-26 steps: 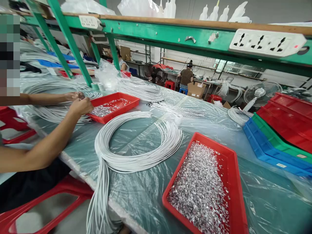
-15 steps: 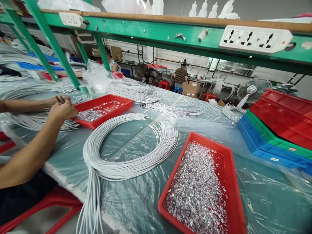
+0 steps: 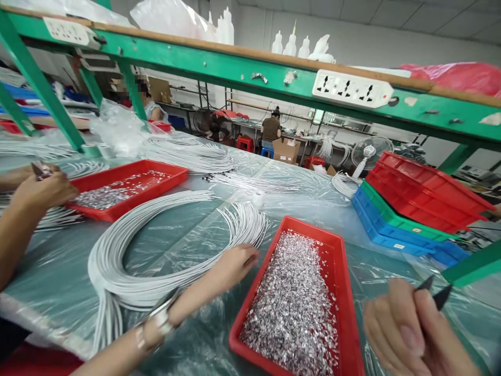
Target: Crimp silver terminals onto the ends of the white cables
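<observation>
Head view showed the left hand (image 3: 235, 263) stretched out flat-fingered onto the ends of the coiled white cords (image 3: 168, 250), just beside the near red tray (image 3: 344, 292), with its fingertips resting on the cord ends; whether it had pinched one cord I could not tell. A metal bracelet (image 3: 158, 318) sat on that wrist. The right hand (image 3: 410, 334) was low in the corner, fingers curled around the dark handles of a small plier-like tool (image 3: 434, 292), whose working end was out of sight.

The tray was heaped with small silver metal clips (image 3: 297, 308), and the whole bench lay under loose clear plastic sheeting (image 3: 203, 219). The risk, as I judged it, was a snag: a tug on one cord could drag neighbours from the bundle and undo the coil, or ruck the sheeting and nudge the tray, spilling clips. The left wrist lay near the tray's rim, so a careless sweep might knock it.

A co-worker's hands (image 3: 39, 185) worked at the left by a second red tray (image 3: 129, 183), well apart. Stacked red, green and blue trays (image 3: 407, 209) sat at the right.
</observation>
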Available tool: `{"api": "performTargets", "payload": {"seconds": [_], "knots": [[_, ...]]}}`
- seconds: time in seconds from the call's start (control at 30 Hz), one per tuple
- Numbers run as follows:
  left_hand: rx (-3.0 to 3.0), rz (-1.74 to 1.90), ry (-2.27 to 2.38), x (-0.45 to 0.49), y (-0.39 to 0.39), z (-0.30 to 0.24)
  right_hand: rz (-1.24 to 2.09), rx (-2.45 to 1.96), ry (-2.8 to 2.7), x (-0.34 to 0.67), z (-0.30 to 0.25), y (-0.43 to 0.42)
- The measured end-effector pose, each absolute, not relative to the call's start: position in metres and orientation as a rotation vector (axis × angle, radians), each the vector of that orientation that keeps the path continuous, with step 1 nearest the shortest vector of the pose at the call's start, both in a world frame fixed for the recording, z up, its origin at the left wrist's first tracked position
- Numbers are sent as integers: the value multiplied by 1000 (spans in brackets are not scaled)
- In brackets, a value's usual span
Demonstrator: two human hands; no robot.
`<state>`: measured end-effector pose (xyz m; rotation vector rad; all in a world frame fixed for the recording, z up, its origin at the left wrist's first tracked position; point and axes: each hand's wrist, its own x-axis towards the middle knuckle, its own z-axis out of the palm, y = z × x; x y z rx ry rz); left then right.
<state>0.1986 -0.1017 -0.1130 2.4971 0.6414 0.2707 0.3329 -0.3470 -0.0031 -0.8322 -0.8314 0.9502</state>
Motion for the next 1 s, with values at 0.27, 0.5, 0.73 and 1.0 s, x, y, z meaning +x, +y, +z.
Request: {"api": "performTargets", "payload": {"seconds": [0.27,0.5,0.73,1.0], "knots": [[2704,220,1037,306,-57,-149,898,-850,-772,334,1,-345],[2662,253,1137,342,-39,-141,718,-984,-757,341,2,-340],[2440,413,999,339,-45,-128,685,-1247,-799,348,4,-338],[2022,609,653,305,-65,-79,481,-1415,-1017,364,-16,-316]]}}
